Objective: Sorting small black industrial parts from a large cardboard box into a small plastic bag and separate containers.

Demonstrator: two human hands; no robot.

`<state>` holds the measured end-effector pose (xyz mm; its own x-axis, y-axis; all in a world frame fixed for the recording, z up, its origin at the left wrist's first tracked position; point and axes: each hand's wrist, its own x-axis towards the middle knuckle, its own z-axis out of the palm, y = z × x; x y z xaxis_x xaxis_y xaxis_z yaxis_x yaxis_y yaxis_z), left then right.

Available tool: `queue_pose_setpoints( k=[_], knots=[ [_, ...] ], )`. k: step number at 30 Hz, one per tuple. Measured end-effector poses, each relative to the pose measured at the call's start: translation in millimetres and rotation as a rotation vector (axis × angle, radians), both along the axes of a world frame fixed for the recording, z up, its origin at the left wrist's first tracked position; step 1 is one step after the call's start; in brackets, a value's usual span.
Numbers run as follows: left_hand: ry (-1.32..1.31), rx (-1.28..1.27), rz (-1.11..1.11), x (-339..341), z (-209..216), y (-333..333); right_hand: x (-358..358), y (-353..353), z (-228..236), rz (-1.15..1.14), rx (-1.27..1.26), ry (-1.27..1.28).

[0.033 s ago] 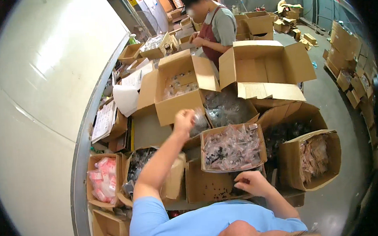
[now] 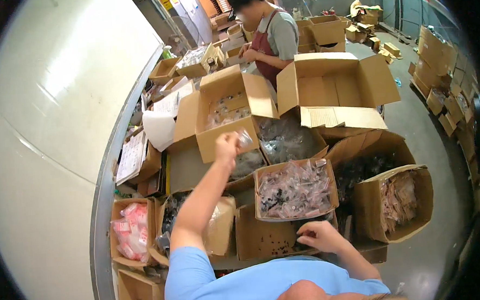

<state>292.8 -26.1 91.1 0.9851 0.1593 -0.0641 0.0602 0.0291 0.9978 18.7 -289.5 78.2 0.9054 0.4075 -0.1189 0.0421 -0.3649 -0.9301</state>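
My left hand (image 2: 227,147) is raised at the near wall of an open cardboard box (image 2: 213,139). Its fingers pinch a small clear plastic bag (image 2: 243,138). Loose small bags and dark bits lie on that box's bottom. Lower right, my right hand (image 2: 323,236) hangs with curled fingertips over the right part of a low carton (image 2: 263,231) with small black pieces scattered in it. What those fingers hold, if anything, is too small to make out. Just above that hand, a carton (image 2: 258,217) is filled with small clear bags (image 2: 301,187) and some black pieces.
Pink-and-white packets (image 2: 131,229) fill a box at the left. An open empty carton (image 2: 329,85) stands far right, above a box of dark parts (image 2: 363,168) and a box of brownish bags (image 2: 399,201). A person in a red apron (image 2: 264,45) works at the far side.
My left hand has moved slightly left and up with the clear bag, from above the bags beside the box to its near wall. My right hand has shifted slightly, its fingers more curled.
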Motion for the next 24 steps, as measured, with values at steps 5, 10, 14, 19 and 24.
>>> queue_pose_setpoints(
  k=[5,10,14,19,24],
  knots=[
    [-0.167,-0.249,0.263,107,15,8,-14,4,-20,0.099,-0.106,0.112],
    [-0.400,0.169,-0.228,54,-11,-58,-17,1,-44,0.098,-0.280,0.024],
    [-0.373,0.611,-1.017,-59,0,-104,-7,1,-69,0.172,-0.407,0.015],
    [-0.685,0.916,-1.149,-137,-15,-124,0,12,-112,0.289,-0.644,-0.021],
    [-0.663,1.086,-0.856,-152,-44,-137,2,21,-99,0.388,-0.696,0.094]
  ],
)
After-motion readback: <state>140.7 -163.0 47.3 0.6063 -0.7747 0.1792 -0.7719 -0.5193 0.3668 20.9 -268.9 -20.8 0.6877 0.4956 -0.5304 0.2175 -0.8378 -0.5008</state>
